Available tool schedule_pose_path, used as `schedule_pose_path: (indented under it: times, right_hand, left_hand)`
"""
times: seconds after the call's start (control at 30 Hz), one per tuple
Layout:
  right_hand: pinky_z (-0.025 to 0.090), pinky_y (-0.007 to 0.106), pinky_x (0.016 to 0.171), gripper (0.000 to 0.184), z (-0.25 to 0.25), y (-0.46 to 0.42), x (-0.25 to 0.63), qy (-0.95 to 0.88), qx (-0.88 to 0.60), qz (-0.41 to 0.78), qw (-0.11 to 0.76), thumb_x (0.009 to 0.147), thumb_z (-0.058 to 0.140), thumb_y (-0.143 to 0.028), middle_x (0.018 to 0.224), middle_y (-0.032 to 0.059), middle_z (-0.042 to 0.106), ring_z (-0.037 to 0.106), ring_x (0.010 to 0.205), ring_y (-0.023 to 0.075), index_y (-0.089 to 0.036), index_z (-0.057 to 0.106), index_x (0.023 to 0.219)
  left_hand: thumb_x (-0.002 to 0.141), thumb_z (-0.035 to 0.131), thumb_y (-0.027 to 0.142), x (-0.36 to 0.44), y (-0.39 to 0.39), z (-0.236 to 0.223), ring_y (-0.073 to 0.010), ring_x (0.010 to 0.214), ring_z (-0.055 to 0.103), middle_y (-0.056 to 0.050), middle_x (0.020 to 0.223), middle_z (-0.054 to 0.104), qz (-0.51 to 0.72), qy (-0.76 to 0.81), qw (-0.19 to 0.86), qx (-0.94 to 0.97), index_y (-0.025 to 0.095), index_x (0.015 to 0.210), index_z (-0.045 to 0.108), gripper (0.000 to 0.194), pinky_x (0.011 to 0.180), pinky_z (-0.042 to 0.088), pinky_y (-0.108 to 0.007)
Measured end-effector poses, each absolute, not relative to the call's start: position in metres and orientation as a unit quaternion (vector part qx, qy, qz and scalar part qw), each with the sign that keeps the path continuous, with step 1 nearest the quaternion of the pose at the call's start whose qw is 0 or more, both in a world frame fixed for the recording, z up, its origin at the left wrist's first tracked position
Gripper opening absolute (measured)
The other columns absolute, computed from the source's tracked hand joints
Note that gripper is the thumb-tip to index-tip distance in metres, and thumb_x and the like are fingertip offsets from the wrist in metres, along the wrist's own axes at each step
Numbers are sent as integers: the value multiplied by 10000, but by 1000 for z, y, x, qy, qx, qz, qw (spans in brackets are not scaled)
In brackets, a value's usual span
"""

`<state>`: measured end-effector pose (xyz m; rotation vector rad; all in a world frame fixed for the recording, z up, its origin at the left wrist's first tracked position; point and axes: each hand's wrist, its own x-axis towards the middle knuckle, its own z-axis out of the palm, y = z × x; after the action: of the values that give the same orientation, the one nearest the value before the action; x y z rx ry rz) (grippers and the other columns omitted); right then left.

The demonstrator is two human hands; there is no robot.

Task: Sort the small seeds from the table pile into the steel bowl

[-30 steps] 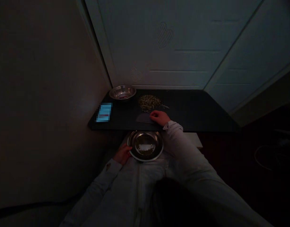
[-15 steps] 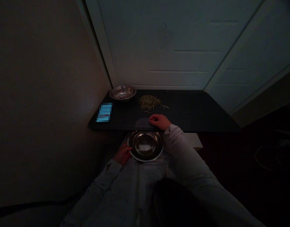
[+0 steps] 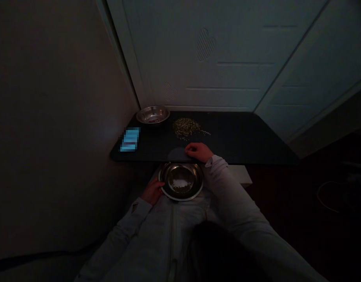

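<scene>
Step in hand: from where I watch, I judge that small grains are being worked in portions with a thin sheet (image 3: 176,154), at the near edge of the dark tabletop (image 3: 242,137).
Next move: I would want the sheet's pinch steady and its edge flat, with the bowl close under the tabletop's edge so loose grains don't drop past the rim.
Right hand (image 3: 200,152): thumb and fingertips drawn narrow, pinching the sheet's right end; the sheet lies left of them.
Left hand (image 3: 152,192): holding the left side of the lower steel bowl (image 3: 180,199), thumb over its rim.
Grain pile (image 3: 186,127): on the tabletop, beyond the right fingertips and apart from them, with a few strays trailing right.
Bowl grains (image 3: 182,189): scattered on the lower bowl's floor.
Upper steel bowl (image 3: 145,113): far left corner, behind a lit, pixelated panel (image 3: 130,139).
Light: dim; I can't tell whether any grains sit under the sheet.
</scene>
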<state>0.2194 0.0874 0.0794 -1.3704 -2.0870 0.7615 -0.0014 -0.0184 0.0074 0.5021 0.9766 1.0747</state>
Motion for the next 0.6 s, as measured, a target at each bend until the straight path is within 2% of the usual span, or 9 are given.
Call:
schedule_pose_path:
  times: [0.13, 0.3, 0.5, 0.6]
  right_hand:
    - [358, 208, 605, 180, 79, 88, 220, -778, -497, 285, 258, 690, 564, -292, 657, -23, 605, 502, 605, 81, -178, 644, 803]
    - [362, 208, 605, 165, 81, 88, 220, -780, -491, 290, 260, 681, 569, -288, 645, -25, 601, 505, 601, 81, -181, 647, 780]
    - [367, 211, 619, 167, 78, 88, 221, -774, -485, 302, 274, 667, 570, -296, 638, -31, 585, 502, 610, 81, -180, 640, 766]
    - [369, 214, 610, 193, 77, 89, 221, -755, -473, 351, 289, 666, 562, -325, 624, -36, 567, 491, 605, 82, -170, 625, 762]
  left_hand:
    - [540, 619, 58, -1, -18, 9, -152, 691, 605, -16, 773, 672, 485, 447, 718, 223, 168, 879, 639, 357, 610, 458, -242]
    - [550, 613, 64, -1, -18, 9, -170, 769, 610, -29, 851, 674, 485, 434, 724, 228, 182, 954, 628, 421, 667, 463, -256]
    - [564, 611, 72, -3, -18, 4, -175, 721, 608, -26, 748, 669, 480, 442, 721, 231, 172, 873, 644, 327, 636, 459, -260]
    - [562, 612, 78, -2, -18, 4, -172, 741, 609, -27, 777, 670, 483, 443, 719, 232, 170, 870, 645, 323, 663, 462, -261]
